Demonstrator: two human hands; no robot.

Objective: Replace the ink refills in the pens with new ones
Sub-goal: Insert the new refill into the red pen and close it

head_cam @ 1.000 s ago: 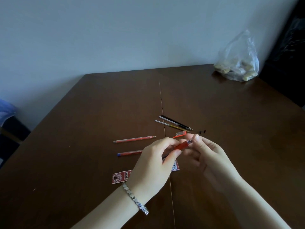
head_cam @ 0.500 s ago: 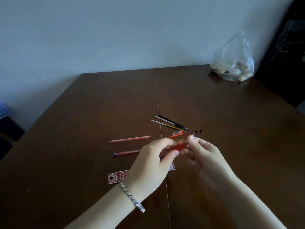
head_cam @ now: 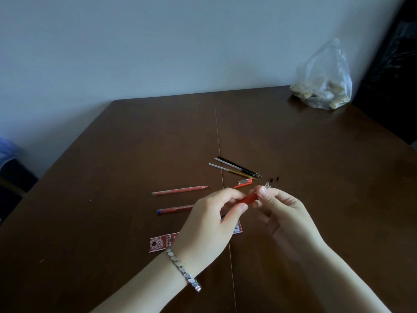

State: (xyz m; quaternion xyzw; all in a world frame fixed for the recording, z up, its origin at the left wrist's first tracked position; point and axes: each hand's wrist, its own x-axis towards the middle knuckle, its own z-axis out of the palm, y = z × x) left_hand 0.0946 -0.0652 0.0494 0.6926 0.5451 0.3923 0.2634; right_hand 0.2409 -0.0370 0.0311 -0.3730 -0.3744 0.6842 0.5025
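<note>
I'm watching the left hand (head_cam: 209, 222) pinching the red pen (head_cam: 248, 199) by its barrel, just above the table (head_cam: 293, 143) near the loose red cap (head_cam: 244, 182), while the right hand (head_cam: 284, 213) is pinching the clear tip (head_cam: 267, 185) at its front end. I'm judging this a twisting step, so I'm advising turning the tip squarely along the barrel's axis, gripping lightly, avoiding crossing the thread

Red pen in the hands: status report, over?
Left-hand grip holds the red plastic pen barrel; right-hand grip pinches its clear tip end. Small clear-and-red cap and loose thin refills lie just beyond, untouched.
</note>
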